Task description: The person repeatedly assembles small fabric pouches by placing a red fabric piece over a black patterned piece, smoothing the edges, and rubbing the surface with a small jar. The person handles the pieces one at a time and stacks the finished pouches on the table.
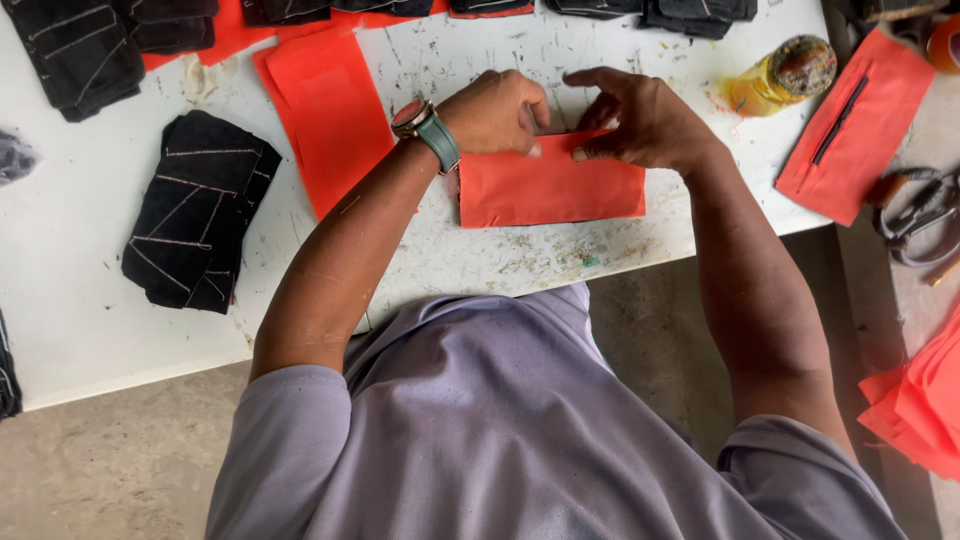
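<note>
An orange fabric rectangle (550,190) lies flat on the white worktable (80,260), directly in front of me. My left hand (497,110), with a wristwatch on its wrist, is curled and presses its fingertips on the piece's top edge. My right hand (640,118) pinches the same top edge just to the right, thumb and fingers closed on the fabric. The two hands almost touch each other.
A stack of black stitched fabric pieces (197,222) sits at the left, a longer orange piece (328,110) beside it. More black pieces line the far edge. A jar of yellowish liquid (785,75), an orange piece with a zipper (855,125), scissors (925,215) and orange sheets (920,405) are at the right.
</note>
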